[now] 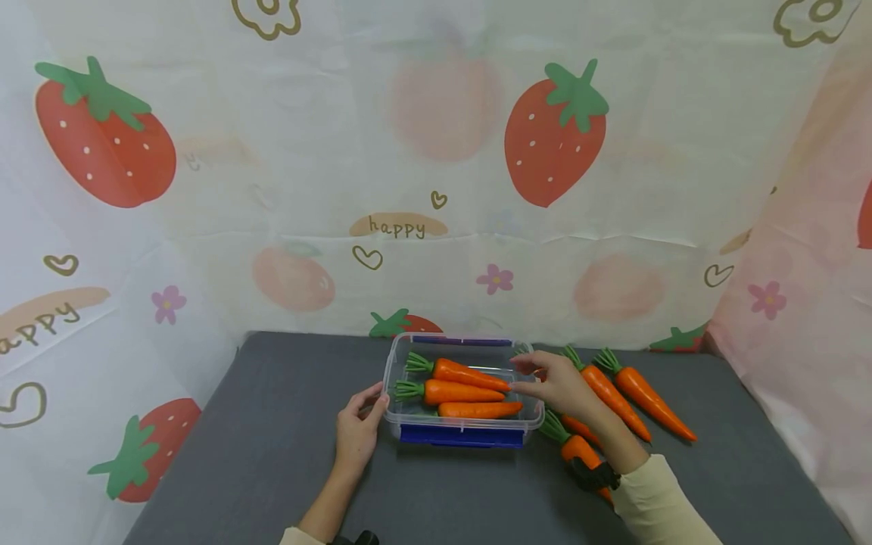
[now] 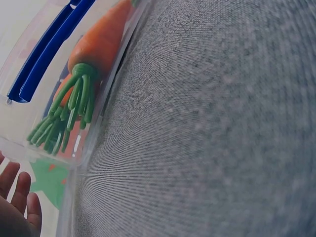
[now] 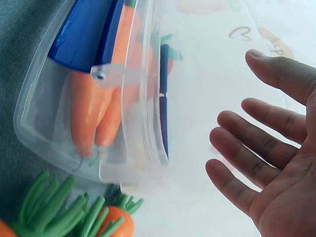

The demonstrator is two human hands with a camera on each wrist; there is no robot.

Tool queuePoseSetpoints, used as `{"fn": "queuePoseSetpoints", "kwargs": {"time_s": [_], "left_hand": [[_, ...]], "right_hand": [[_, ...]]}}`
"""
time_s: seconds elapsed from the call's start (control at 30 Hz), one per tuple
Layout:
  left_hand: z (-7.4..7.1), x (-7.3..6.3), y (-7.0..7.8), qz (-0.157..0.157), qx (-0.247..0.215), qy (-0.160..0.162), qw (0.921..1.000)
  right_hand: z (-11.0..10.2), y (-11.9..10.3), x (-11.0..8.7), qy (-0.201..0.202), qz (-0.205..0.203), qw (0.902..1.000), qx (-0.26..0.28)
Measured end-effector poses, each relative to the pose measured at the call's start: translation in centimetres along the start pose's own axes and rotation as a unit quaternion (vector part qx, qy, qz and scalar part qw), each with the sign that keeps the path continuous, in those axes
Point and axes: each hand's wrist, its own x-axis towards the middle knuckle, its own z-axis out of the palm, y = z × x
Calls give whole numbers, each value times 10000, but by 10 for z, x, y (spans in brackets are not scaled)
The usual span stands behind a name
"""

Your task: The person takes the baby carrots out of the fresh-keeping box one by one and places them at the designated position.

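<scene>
"Three carrots (image 1: 470,391) show inside the clear container (image 1: 470,424) in the head view, tips towards its right end. Why lengthwise?"

"Probably because its longer side suits them. At its left end is the left hand (image 1: 359,429), thumb at the rim; I'd guess it steadies the container there. The right hand (image 1: 562,382) is above its right end, fingers extended, holding nothing. At least four loose carrots (image 1: 654,405) lie right of it on the grey tabletop (image 1: 286,454), seemingly for easy reach."

"And the left wrist view?"

"Green tops (image 2: 74,98) show through the container's wall. Several fingers beside its end are loosely straightened, slightly apart, with no visible hold on anything. Whether they touch it, I can't tell from there; the thumb is out of frame."

"Does the right wrist view settle the other hand?"

"Yes: fingers spread wide, thumb well away, palm bare, clear of the container. Carrot tips show through its wall beyond the blue latch (image 3: 91,32), and leafy tops of the loose ones sit just outside its end."
</scene>
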Motion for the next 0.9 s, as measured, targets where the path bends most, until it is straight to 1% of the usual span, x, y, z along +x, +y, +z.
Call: {"fn": "queuePoseSetpoints", "kwargs": {"time_s": [0.13, 0.33, 0.57, 0.67, 0.9], "left_hand": [[0, 0, -1, -10, -3, -4, 10000], [1, 0, -1, 14, 1, 8, 10000], [0, 0, 0, -8, -4, -3, 10000], [1, 0, -1, 32, 12, 6, 10000], [1, 0, -1, -8, -60, 19, 10000]], "right_hand": [[8, -1, 7, -143, -35, 9998, 148], [20, 0, 17, -492, -183, 9983, 237], [31, -1, 27, -772, -404, 9960, 216], [36, 0, 29, -926, -398, 9946, 262], [47, 5, 36, -1179, -340, 9924, -46]]}}
